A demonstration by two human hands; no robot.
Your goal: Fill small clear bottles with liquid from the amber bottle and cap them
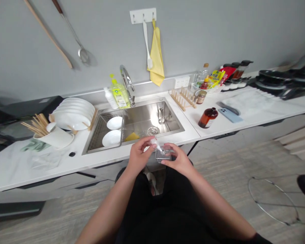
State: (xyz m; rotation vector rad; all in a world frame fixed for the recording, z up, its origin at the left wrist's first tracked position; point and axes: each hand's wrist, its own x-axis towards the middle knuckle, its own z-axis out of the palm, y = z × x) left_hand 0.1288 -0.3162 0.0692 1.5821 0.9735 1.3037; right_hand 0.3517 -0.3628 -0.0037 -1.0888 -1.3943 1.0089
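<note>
- A gray wall runs behind a white counter (104, 161), with a steel sink (144, 127) set into it and a chrome faucet (127, 81) at the sink's back edge.
- A yellow towel (156, 56) hangs from a hook rack (142, 15) on the wall, above the sink's right side.
- On the counter left of the sink stand a stack of white plates (73, 113) and a white mug (54, 137) of wooden chopsticks; two more white plates (112, 138) sit on a wire rack (104, 130) inside the sink.
- To the right of the sink lie an amber bottle (207, 117) and a pale blue phone (230, 115).
- Both hands are raised just in front of the counter's edge, close together and nearly meeting.
- The left hand (139, 156) is closed around the wide end of a small white bottle (154, 144), its fingers wrapped firmly; blur hides the finer details of the bottle.
- The right hand (176, 160) holds a small clear square container (163, 154), with its fingers and thumb curled around the side.
- The bottle's long axis slants down and rightward from the left hand, its narrow tip aimed at the container's top; whether the tip touches or enters, I cannot tell.
- The bottle is nearer the left hand, the container nearer the right.
</note>
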